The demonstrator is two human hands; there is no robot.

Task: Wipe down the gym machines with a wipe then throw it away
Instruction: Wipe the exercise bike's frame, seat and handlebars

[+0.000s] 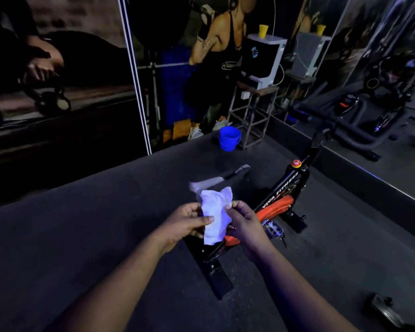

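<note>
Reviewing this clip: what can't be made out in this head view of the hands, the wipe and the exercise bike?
- Exercise bike: saddle and rear frame hidden behind both hands and the wipe.
- Left hand: fingertips hidden behind the wipe.
- Right hand: fingers under the wipe unseen.
- Blue bucket: contents too dark and far to tell.
- Handlebars: lost in shadow and mirror reflections.
- Black object: cut off near the bottom edge.

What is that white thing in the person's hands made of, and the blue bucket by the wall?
The white wipe, held by the left hand and right hand, looks like soft, matte cloth or thick paper: it creases and droops. The blue bucket seems to be moulded plastic, judging by its even colour and smooth walls.
</note>
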